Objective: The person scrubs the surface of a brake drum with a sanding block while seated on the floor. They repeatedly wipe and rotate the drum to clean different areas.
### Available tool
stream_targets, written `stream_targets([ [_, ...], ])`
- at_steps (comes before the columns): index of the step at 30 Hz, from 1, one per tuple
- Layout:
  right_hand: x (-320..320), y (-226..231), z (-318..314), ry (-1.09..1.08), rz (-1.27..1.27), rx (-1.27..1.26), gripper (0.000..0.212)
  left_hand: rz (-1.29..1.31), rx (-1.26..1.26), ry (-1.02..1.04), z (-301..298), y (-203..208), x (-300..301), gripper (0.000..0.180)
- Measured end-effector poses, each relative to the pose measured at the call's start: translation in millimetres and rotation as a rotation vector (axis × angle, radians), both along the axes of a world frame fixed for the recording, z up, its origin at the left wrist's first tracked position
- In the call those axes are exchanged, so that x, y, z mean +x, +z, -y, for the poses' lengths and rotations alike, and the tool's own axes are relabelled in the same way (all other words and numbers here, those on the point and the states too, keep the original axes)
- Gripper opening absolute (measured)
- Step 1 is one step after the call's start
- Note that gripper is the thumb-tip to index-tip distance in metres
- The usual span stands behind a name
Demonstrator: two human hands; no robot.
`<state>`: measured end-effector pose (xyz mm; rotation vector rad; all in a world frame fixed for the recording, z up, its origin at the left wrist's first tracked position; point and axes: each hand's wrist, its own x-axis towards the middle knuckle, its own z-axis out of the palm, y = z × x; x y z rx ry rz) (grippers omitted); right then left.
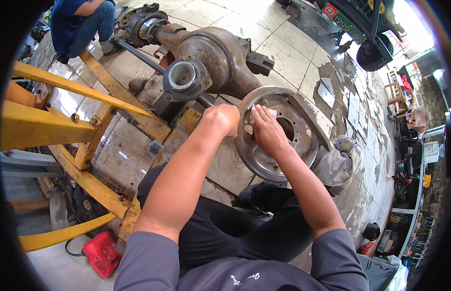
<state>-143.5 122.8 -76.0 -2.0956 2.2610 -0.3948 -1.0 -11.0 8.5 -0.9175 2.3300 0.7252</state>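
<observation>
A round metal brake backing plate (252, 154) stands tilted in front of me, with a hole in its middle and a curved brake shoe (310, 119) along its right side. My left hand (222, 119) is closed at the plate's left rim; its fingertips are hidden behind the wrist and knuckles. Across the plate's face, left of the centre hole, lies my right hand (270, 130), fingers long and close together. Under those fingers a small pale sheet (273, 113) shows, pressed against the metal; its material I cannot make out.
Just beyond the plate lies a rusty axle housing (208, 53) with a round hub (183, 76). A yellow steel frame (50, 126) fills the left side, near a red can (100, 253). A person (84, 24) crouches at the far left. Grey cloth (339, 165) lies right of the plate.
</observation>
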Motion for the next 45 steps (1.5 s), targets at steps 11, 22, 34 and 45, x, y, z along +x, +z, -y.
stream_targets([
  [11,-3,3,-2,0.02,-0.003,0.007,0.043,0.003,-0.008,0.0,0,-6,-1,0.045],
  [22,4,9,-3,0.017,0.042,0.01,0.041,-0.012,-0.037,0.009,-1,-9,0,0.043],
  [34,3,23,3,-0.005,0.056,0.112,0.037,-0.021,0.001,0.021,2,-10,0,0.044],
  [45,10,13,1,-0.048,0.055,0.081,0.038,-0.033,-0.008,0.021,2,-8,1,0.042],
])
